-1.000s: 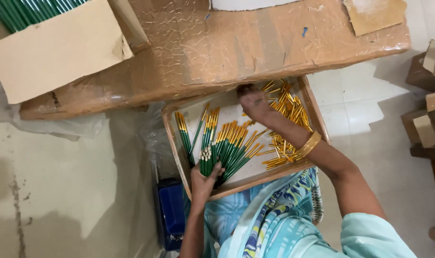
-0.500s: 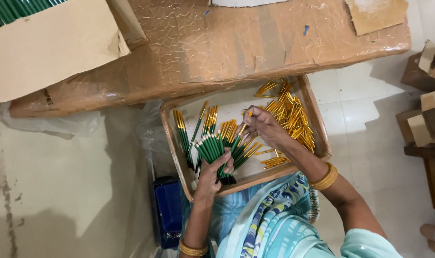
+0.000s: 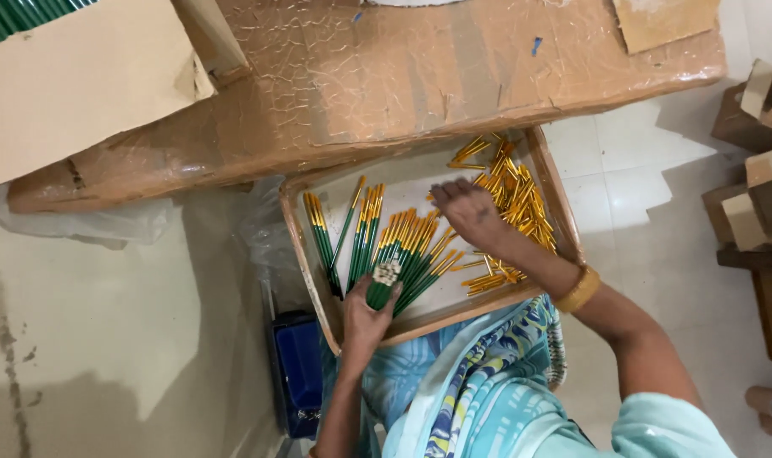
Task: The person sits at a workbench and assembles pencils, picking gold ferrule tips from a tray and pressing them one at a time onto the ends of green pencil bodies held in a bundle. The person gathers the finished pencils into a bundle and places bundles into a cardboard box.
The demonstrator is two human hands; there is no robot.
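Your left hand [image 3: 367, 315] grips a fanned bundle of green pencils [image 3: 403, 254] by its lower end, inside the shallow tray [image 3: 305, 254] on your lap. Your right hand [image 3: 471, 212] lies palm-down, fingers spread, touching the loose gold-tipped pencils [image 3: 517, 191] just right of the bundle.

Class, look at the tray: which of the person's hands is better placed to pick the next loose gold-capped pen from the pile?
The right hand: it rests beside the loose gold-capped pens in the tray, while the left hand grips a fanned bundle of green pens.
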